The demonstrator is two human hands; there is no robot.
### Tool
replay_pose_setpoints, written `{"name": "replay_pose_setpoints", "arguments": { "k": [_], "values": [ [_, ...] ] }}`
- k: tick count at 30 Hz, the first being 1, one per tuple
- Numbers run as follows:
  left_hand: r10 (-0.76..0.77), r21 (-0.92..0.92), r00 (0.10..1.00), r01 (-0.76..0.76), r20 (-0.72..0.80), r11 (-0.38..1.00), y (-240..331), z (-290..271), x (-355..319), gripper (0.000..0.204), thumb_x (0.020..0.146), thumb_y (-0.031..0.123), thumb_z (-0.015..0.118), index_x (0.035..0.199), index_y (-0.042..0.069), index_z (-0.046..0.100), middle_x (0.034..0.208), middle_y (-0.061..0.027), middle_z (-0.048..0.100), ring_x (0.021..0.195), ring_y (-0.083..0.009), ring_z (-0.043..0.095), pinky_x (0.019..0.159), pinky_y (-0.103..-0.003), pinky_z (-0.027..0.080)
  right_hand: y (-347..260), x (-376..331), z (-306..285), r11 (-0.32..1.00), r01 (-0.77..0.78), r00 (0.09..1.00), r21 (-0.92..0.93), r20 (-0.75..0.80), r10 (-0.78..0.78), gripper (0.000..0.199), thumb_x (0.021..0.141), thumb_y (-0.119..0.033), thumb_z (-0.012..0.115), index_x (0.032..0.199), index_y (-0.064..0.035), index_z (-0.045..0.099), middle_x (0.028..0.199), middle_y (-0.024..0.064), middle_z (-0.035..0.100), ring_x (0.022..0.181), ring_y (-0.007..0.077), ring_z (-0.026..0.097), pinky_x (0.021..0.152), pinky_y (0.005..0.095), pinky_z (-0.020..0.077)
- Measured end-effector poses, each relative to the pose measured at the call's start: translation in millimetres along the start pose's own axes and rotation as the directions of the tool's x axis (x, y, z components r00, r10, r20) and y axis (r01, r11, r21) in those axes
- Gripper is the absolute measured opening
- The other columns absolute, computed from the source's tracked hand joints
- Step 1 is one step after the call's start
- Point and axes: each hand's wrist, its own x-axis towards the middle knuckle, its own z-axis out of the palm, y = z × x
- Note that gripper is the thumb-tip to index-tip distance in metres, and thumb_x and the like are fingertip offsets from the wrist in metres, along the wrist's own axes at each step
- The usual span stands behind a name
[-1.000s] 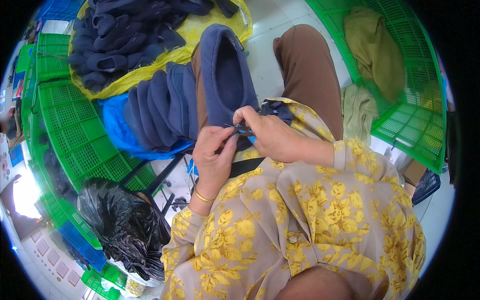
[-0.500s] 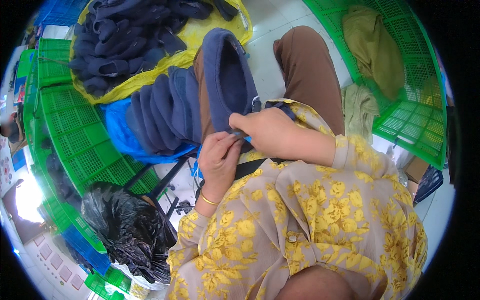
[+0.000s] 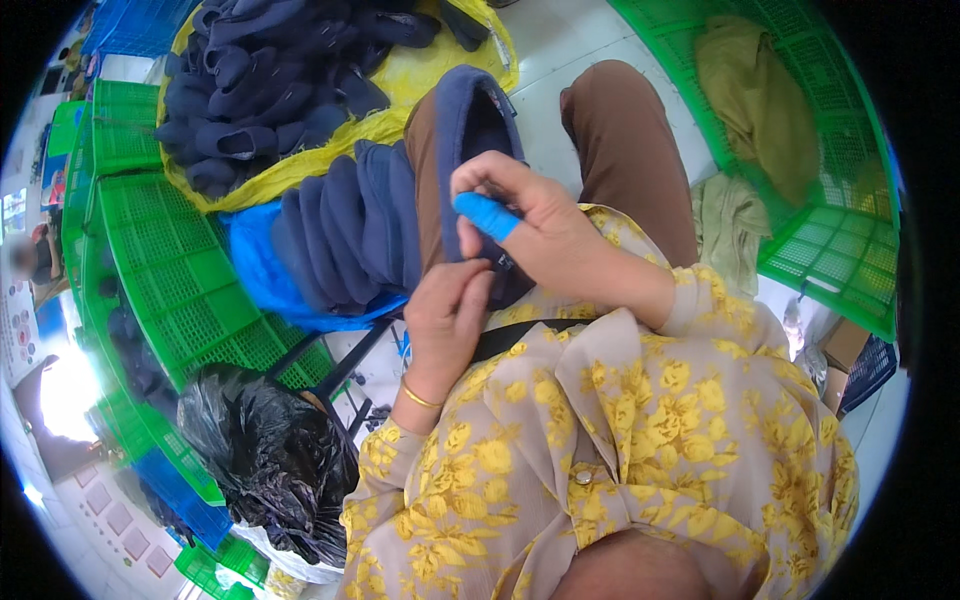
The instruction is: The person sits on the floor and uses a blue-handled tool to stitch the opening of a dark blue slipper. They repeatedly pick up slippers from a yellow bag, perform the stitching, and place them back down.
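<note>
A dark blue fabric slipper [image 3: 450, 155] lies along my left thigh, its opening facing up and its near end partly hidden by my hands. My left hand [image 3: 447, 303] is closed, thumb and forefinger pinching at the slipper's near end. Just above it, my right hand [image 3: 530, 215] is raised over the slipper's opening with curled fingers. A blue wrapping [image 3: 487, 215] covers one of its digits. Whatever the right fingers hold, if anything, is too small or hidden to make out. A small pale mark shows on the slipper by the left fingertips.
A row of similar slippers [image 3: 345, 230] rests on a blue plastic bag [image 3: 255, 262] left of my thigh. More slippers [image 3: 270, 90] fill a yellow sack [image 3: 425, 75]. Green crates [image 3: 165, 250] stand left, another crate [image 3: 840, 245] right with olive cloth [image 3: 755, 110]. A black bag [image 3: 260, 450] sits near left.
My right hand has lifted from the slipper's near end and turned, showing its blue wrapping. My left hand stays close to the same spot. The view has shifted slightly.
</note>
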Motion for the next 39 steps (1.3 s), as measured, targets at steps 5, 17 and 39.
{"name": "replay_pose_setpoints", "arguments": {
  "k": [5, 17, 39],
  "values": [
    [0.223, 0.276, 0.947, -0.284, 0.232, 0.918, 29.2, -12.6, 49.1, 0.026, 0.077, -0.005, 0.063, 0.102, 0.003, 0.063, 0.095, -0.0122, 0.063, 0.091, -0.0305, 0.060, 0.078, -0.037, 0.048, -17.5, -11.4, -16.8, 0.988, -0.071, 0.997, 0.135, 0.039, 0.066, 0.005, 0.098, -0.009, 0.053, 0.101, -0.0060, 0.054, 0.074, -0.0058, 0.045, 0.067, 0.0038, 0.041, 0.062, 0.0208, 0.0391],
    [0.146, 0.413, 0.942, -0.267, 0.301, 0.871, 64.4, -2.1, 97.7, 0.018, 0.076, 0.013, 0.072, 0.078, 0.004, 0.056, 0.071, -0.0128, 0.059, 0.069, -0.0328, 0.057, 0.062, -0.041, 0.046, -54.2, -37.0, -38.6, 0.982, 0.184, 0.961, -0.047, -0.203, -0.189, 0.007, 0.096, -0.008, 0.055, 0.102, -0.0064, 0.054, 0.088, -0.0033, 0.053, 0.079, 0.0045, 0.045, 0.070, 0.0205, 0.0386],
    [-0.294, -0.258, 0.869, 0.413, 0.398, 0.873, 29.6, 13.3, 141.3, 0.013, 0.090, 0.007, 0.065, 0.102, 0.003, 0.063, 0.082, 0.0033, 0.061, 0.070, -0.0035, 0.055, 0.064, -0.018, 0.044, 1.8, -94.3, -47.4, 0.982, -0.176, 0.932, 0.062, -0.311, 0.187, 0.008, 0.096, -0.013, 0.057, 0.102, -0.0087, 0.054, 0.088, -0.0054, 0.047, 0.075, 0.0042, 0.041, 0.068, 0.0206, 0.0375]
  ]
}}
